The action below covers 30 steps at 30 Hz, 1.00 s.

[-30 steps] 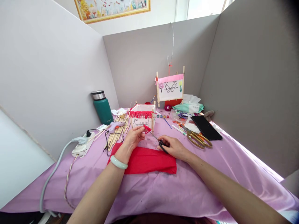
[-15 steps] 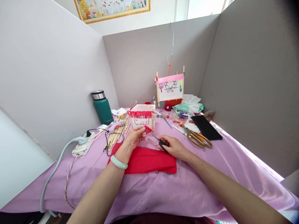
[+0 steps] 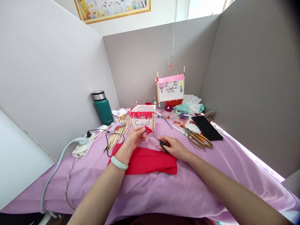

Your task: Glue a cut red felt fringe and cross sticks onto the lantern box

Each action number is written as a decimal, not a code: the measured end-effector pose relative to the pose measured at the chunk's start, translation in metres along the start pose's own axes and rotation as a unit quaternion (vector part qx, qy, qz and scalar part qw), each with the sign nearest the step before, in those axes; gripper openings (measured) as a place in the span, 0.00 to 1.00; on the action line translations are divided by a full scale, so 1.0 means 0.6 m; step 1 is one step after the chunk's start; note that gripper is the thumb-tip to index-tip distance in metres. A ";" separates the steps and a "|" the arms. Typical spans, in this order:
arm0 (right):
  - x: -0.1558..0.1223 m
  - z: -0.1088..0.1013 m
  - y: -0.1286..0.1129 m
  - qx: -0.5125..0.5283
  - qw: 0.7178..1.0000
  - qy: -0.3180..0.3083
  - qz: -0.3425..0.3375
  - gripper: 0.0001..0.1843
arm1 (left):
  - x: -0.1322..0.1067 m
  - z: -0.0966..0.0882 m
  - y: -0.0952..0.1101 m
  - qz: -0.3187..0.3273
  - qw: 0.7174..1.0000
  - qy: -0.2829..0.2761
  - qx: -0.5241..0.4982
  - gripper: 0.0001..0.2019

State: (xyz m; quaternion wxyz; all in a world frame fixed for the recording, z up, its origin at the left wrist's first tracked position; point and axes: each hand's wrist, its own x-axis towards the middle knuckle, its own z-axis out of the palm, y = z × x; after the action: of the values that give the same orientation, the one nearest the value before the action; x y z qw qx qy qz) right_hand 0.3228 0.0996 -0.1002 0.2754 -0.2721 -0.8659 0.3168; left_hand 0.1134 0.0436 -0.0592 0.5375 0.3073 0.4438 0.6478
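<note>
My left hand point(image 3: 134, 139) pinches a small fringed piece of red crepe paper point(image 3: 148, 130) close to the front of a small white paper lantern box point(image 3: 142, 118), which has a drawn house and a red fringe along its top. My right hand point(image 3: 170, 147) grips small black-handled scissors point(image 3: 162, 145), whose thin blades point left toward the red piece without touching it. A larger sheet of red crepe paper point(image 3: 150, 161) lies under my left wrist, which wears a pale green bangle point(image 3: 119, 162).
A purple satin cloth point(image 3: 150, 193) covers the table. On it are wooden sticks point(image 3: 117, 132), a glue gun point(image 3: 116, 126), a power strip point(image 3: 83, 146), gold-handled scissors point(image 3: 199, 139), a black phone point(image 3: 207, 128), a tissue pack point(image 3: 189, 108), a green flask point(image 3: 102, 107) and a paper lantern panel point(image 3: 170, 88).
The head view has shifted very slightly. My hands, the scissors and the red piece stay almost where they were.
</note>
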 end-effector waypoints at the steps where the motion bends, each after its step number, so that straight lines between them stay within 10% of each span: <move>1: 0.000 0.000 0.000 0.000 1.000 0.000 0.001 0.21 | 0.000 0.000 0.000 0.000 1.000 0.000 0.001 0.04; 30: 0.000 0.001 0.002 -0.001 1.000 -0.004 0.001 0.21 | 0.004 0.000 -0.004 -0.008 1.000 0.015 0.019 0.04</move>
State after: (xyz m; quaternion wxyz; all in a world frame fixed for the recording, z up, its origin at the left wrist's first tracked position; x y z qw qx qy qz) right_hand 0.3227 0.1005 -0.1015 0.2713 -0.2724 -0.8670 0.3171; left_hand 0.1140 0.0457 -0.0617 0.5297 0.3045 0.4666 0.6395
